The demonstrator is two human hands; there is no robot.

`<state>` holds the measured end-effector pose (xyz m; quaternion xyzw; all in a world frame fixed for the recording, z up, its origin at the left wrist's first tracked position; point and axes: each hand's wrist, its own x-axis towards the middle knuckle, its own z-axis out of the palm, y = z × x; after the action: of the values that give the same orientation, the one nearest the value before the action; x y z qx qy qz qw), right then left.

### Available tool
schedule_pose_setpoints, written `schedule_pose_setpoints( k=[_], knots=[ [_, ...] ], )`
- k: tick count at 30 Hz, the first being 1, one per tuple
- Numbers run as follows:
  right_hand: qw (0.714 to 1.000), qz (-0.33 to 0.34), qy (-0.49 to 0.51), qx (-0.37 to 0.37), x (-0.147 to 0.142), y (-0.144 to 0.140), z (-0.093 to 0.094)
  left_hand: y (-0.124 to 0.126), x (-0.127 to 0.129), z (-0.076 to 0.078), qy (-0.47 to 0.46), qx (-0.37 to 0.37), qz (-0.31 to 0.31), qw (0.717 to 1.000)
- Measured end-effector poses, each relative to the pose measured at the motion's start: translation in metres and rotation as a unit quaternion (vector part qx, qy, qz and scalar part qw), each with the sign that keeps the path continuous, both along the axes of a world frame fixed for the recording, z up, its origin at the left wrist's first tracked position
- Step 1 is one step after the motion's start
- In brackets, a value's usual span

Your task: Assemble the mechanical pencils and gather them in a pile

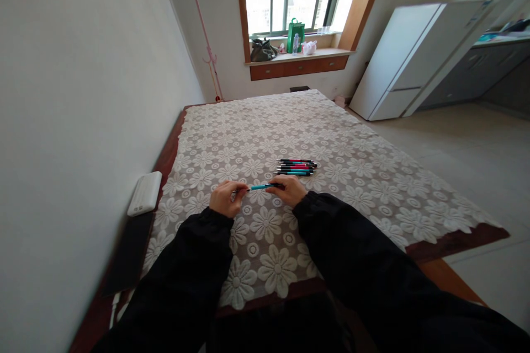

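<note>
Both hands pinch 1 teal pen (261, 187), left hand (226, 197) & right hand (291, 190) at each end, keeping it level above tablecloth (372, 176), w/ pen pile (296, 166) close behind.

I see a wooden table (455, 241) under a white flowered lace cloth (331, 138). A row of pens (296, 167) lies on the cloth near its middle. A white box (144, 193) rests on the bare left edge.
</note>
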<state>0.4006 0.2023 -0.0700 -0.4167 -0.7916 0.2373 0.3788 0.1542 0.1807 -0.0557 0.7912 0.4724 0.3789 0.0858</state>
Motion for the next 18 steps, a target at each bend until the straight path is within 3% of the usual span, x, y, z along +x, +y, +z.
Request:
schedule_pose_setpoints(
  k=[10,18],
  knots=[
    [0.999,0.027,-0.021,0.028,-0.0003,-0.0021,0.0038,-0.0042,0.0030,0.0031,0.011,-0.007,0.054,0.998],
    [0.998,0.043,-0.031,0.036,0.0005,-0.0022,0.0043,-0.0004,-0.0006,-0.0010,0.001,0.000,-0.001,1.000]
  ],
)
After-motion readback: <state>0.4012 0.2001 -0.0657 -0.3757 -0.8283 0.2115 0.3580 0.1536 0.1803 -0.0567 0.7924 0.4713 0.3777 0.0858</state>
